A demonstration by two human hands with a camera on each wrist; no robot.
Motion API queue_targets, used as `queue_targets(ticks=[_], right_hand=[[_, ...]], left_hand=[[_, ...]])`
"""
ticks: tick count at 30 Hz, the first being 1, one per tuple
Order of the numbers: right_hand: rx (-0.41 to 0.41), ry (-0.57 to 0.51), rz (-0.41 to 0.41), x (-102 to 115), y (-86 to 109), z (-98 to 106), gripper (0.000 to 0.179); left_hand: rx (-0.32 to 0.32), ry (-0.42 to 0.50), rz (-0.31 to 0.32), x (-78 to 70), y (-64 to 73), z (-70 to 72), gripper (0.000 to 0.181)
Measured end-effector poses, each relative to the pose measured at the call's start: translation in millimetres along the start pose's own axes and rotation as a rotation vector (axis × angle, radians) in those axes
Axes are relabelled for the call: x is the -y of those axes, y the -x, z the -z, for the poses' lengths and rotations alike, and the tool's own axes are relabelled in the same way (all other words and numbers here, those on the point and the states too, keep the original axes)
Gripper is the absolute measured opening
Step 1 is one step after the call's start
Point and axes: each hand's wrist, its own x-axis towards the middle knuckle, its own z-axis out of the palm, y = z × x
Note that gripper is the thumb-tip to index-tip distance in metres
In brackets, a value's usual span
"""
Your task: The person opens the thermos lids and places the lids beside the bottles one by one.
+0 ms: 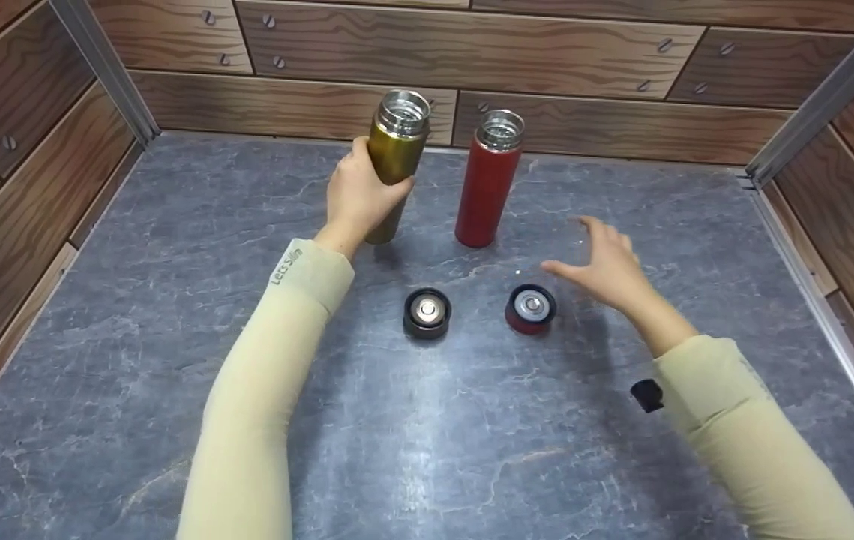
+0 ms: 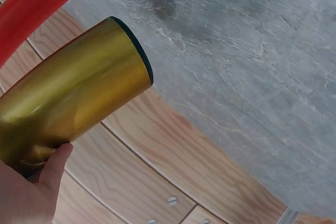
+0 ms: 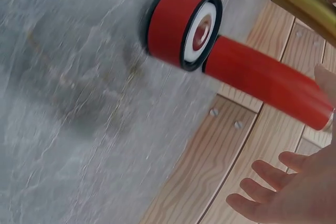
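Note:
My left hand (image 1: 361, 193) grips a gold vacuum flask (image 1: 397, 150) round its body; its steel mouth is uncapped. To the right of it a red vacuum flask (image 1: 488, 184) stands upright on the table, uncapped too. My right hand (image 1: 606, 266) is in the air to the right of the red flask, thumb and fingers spread, holding nothing. Nearer to me lie two lids with their inner sides up: a dark lid (image 1: 427, 322) on the left and a red lid (image 1: 528, 324) with a black rim on the right. In the right wrist view the red lid (image 3: 176, 27) overlaps the red flask's base.
A small black object (image 1: 648, 394) lies beside the right sleeve. The grey marbled tabletop (image 1: 134, 360) is bounded by wood-patterned panels (image 1: 412, 45) at the back and both sides, with metal strips (image 1: 104, 71) in the corners.

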Motion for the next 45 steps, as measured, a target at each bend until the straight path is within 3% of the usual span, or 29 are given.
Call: queue_targets(ticks=[5, 9, 23, 33, 40, 42, 45], right_hand=[[0.002, 0.0, -0.031, -6.7, 0.2, 3.2, 0.097], [0.013, 0.001, -0.043, -9.3, 1.6, 3.7, 0.1], [0.031, 0.006, -0.057, -16.4, 6.3, -0.9, 0.102], [0.045, -0.006, -0.052, -13.5, 7.1, -3.6, 0.1], [0.055, -0.009, -0.067, -14.7, 8.6, -3.9, 0.105], [0.054, -0.005, -0.068, -14.8, 8.0, -5.3, 0.105], [0.043, 0.014, -0.055, -13.2, 6.2, -8.2, 0.105]], left_hand=[[0.017, 0.153, 0.035, 1.0, -3.1, -10.2, 0.067], [0.029, 0.217, 0.072, 1.4, -4.6, -17.1, 0.068], [0.063, 0.259, 0.126, 5.3, -1.0, -33.0, 0.069], [0.053, 0.285, 0.153, 12.8, 2.1, -33.0, 0.07], [0.104, 0.286, 0.142, 12.3, 0.8, -31.1, 0.069], [0.119, 0.265, 0.141, 12.6, 1.1, -30.6, 0.071], [0.169, 0.148, 0.169, 14.2, 3.5, -27.4, 0.089]])
